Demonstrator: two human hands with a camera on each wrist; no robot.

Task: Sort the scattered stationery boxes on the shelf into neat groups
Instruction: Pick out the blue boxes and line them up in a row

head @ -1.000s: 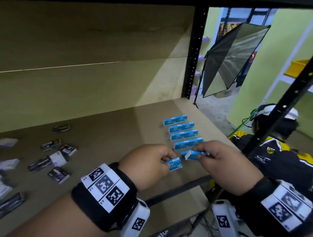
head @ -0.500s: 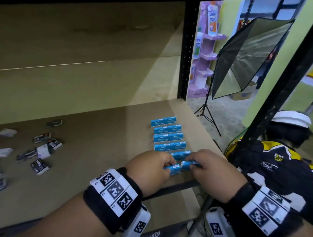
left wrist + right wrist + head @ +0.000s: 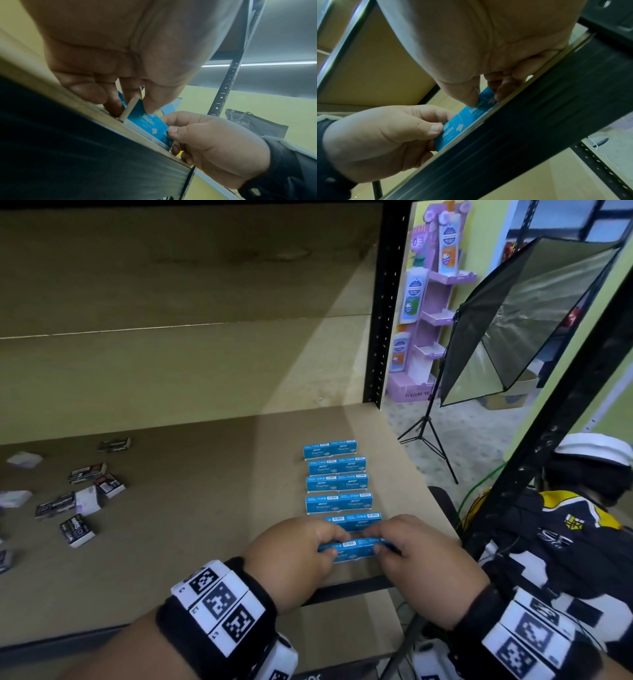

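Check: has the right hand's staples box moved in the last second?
Yes. The staples box moved toward the shelf front edge, away from the fifth row, now abutting the left-hand box.

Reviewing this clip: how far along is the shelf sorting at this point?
Roughly half done. Done: five rows of blue staples boxes lined up along the right of the shelf. In hand: the left hand and right hand each pinch one of two blue boxes, end to end, as a sixth row by the front edge. Left: the black and white boxes lie scattered at the left.
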